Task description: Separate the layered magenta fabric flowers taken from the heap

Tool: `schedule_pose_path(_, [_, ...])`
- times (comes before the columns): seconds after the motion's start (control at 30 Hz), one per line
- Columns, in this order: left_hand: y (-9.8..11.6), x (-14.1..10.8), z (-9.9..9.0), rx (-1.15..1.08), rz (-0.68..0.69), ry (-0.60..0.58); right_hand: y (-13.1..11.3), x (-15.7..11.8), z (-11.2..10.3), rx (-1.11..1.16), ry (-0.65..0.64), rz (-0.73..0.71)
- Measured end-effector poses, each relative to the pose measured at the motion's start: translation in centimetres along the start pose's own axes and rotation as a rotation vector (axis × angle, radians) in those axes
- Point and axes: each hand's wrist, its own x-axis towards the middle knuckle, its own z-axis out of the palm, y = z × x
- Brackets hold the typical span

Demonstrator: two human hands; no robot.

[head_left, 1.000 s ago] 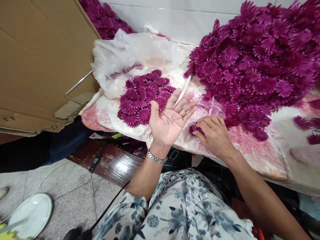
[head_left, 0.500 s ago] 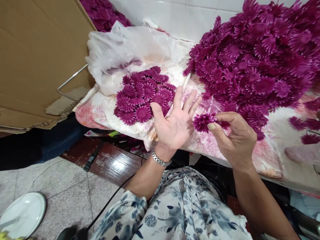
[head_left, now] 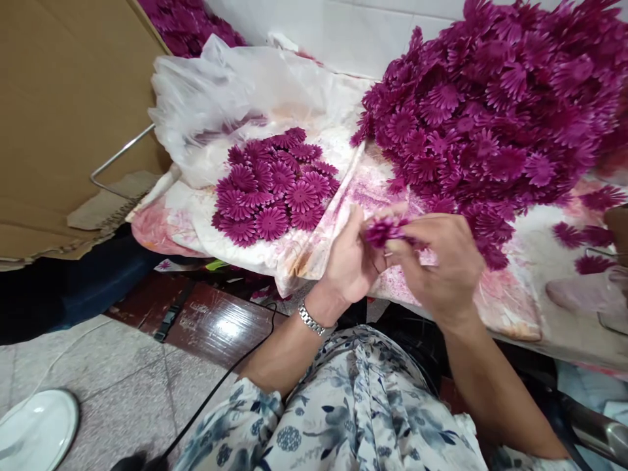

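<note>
Brown cardboard (head_left: 59,98) fills the far left, a flattened box leaning against the table edge, with a bent wire handle (head_left: 120,157) sticking out beside it. Low in that corner a white plate (head_left: 36,428) sits on the tiled floor. Moving right, a crumpled clear plastic bag (head_left: 220,91) lies on the stained white cloth (head_left: 510,307) that covers my table, and in front of the bag is a small flat pile of purple fabric flowers (head_left: 275,186), laid face up and overlapping.

Next comes my left hand (head_left: 349,261), metal watch (head_left: 311,320) on the wrist, fingers curled in around the edge of a single purple flower (head_left: 385,229). My right hand (head_left: 441,261) meets it from the other side, fingertips pinched on the same flower, so both hands grip it together just above the cloth, near the front edge of the table. The flower is partly hidden by my fingers and blurred, so I cannot tell how it is turned.

Behind and to the right of my hands rises the big heap of purple flowers (head_left: 490,104), piled loose against the white tiled wall (head_left: 367,33). A few stray flowers (head_left: 589,229) lie apart on the cloth at the far right. My floral-print clothing (head_left: 353,405) shows below.
</note>
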Motion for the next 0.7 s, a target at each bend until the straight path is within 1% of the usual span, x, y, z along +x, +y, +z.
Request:
schedule_pose_path(0.03, [-0.3,0.3,-0.2,-0.025,-0.02,0.05,0.0,-0.1,0.3,-0.061,-0.037,-0.086])
schedule_pose_path(0.07, [-0.5,0.7,-0.4,-0.038,-0.009,0.11,0.0,-0.2,0.4,-0.104,-0.085,-0.149])
schedule_pose_path(0.1, [-0.6,1.0,-0.5,-0.035,0.032,0.164,0.1,-0.2,0.5,-0.122,-0.132,-0.175])
schedule_pose_path(0.13, [-0.8,1.2,-0.6,-0.014,0.093,0.195,0.2,-0.1,0.6,-0.111,-0.164,-0.166])
schedule_pose_path(0.17, [-1.0,1.4,-0.7,0.022,0.157,0.199,0.3,0.2,0.6,-0.08,-0.166,-0.124])
schedule_pose_path(0.23, [-1.7,1.8,-0.5,0.094,0.251,0.151,0.7,1.0,1.0,0.007,-0.084,0.048])
schedule_pose_path(0.3, [-2.7,2.0,0.1,0.099,0.294,0.103,1.2,1.9,1.9,0.096,0.002,0.258])
schedule_pose_path(0.33, [-3.0,2.1,0.5,0.084,0.294,0.099,1.3,2.2,2.5,0.148,-0.025,0.316])
schedule_pose_path(0.37, [-3.2,2.3,0.9,0.069,0.288,0.109,1.4,2.3,3.1,0.19,-0.082,0.328])
schedule_pose_path(0.4, [-3.3,2.5,1.3,0.055,0.286,0.129,1.3,2.2,3.6,0.219,-0.189,0.35])
schedule_pose_path(0.43, [-3.1,2.8,1.5,0.057,0.286,0.145,1.1,2.0,4.1,0.228,-0.218,0.386])
schedule_pose_path(0.5, [-2.3,3.6,1.6,0.067,0.312,0.157,0.3,1.3,4.7,0.279,-0.226,0.401])
schedule_pose_path(0.57, [-1.9,4.3,1.5,0.138,0.345,0.102,-0.1,1.1,4.7,0.326,-0.225,0.385])
schedule_pose_path(0.63, [-2.2,4.7,1.4,0.18,0.356,0.051,0.6,1.7,4.6,0.337,-0.233,0.412])
schedule_pose_path(0.7, [-3.2,4.7,1.6,0.194,0.369,-0.01,1.9,2.6,4.3,0.271,-0.254,0.421])
